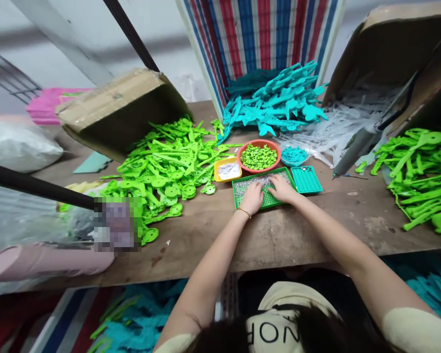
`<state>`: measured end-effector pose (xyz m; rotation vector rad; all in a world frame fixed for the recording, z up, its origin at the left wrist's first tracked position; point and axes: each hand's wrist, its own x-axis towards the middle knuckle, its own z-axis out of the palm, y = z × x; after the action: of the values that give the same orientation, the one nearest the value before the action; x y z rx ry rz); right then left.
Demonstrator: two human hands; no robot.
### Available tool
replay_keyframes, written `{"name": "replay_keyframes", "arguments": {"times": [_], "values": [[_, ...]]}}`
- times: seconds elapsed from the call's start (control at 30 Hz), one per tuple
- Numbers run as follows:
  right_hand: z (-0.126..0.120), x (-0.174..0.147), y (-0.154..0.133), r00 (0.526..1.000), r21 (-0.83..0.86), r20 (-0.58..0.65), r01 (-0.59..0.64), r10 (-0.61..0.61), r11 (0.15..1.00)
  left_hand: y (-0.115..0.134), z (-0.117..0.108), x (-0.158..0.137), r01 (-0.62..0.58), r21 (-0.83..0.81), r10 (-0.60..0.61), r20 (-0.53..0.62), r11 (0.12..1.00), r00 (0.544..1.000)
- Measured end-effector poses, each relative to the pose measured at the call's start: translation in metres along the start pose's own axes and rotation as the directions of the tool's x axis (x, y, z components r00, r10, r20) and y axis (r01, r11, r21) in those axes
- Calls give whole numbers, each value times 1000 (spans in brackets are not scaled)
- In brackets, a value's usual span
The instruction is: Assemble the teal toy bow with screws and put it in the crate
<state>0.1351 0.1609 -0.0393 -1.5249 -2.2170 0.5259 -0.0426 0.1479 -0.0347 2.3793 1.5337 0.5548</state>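
Observation:
A green perforated tray (266,200) stands on the wooden bench, its far part covered with small silvery metal pieces (247,184) too small to name for certain. My left hand (253,197), with a thin bracelet at the wrist, reaches over the tray's near edge and rests its bent fingers on the pieces. From the right, my right hand (282,189) touches the same layer with fingers apart. Neither hand visibly grips anything, though the fingertips are partly hidden. Just behind the tray sits a red bowl (260,169) of small green parts (259,156).
Beside the bowl are a yellow dish (216,171), a bowl of teal parts (294,154) and a teal tray (306,180). Green plastic pieces (169,166) spill from a cardboard box (113,105). A grey electric screwdriver (356,149) hangs at right. Teal pieces (275,103) lie behind.

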Motion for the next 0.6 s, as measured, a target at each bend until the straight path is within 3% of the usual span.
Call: {"name": "replay_keyframes", "arguments": {"times": [0.1, 0.27, 0.37, 0.47, 0.53, 0.6], "values": [[-7, -14, 6, 993, 25, 61, 96, -98, 995, -6, -8, -8, -78, -44, 79, 10, 996, 997], [-2, 9, -2, 981, 41, 62, 184, -186, 982, -18, -16, -25, 88, 5, -87, -141, 996, 986], [5, 22, -15, 922, 98, 166, 336, -349, 937, -22, -12, -27, 128, 31, -122, -152, 991, 981], [-3, 17, -10, 843, 154, 270, 439, -466, 885, -23, -5, -25, 126, 52, -118, -134, 991, 984], [-12, 11, 1, 852, 136, 279, 423, -444, 896, -23, -3, -24, 88, 51, -83, -100, 995, 992], [-15, 11, 6, 897, 80, 244, 360, -369, 929, -24, -4, -25, 28, 34, -26, -62, 999, 998]]}}
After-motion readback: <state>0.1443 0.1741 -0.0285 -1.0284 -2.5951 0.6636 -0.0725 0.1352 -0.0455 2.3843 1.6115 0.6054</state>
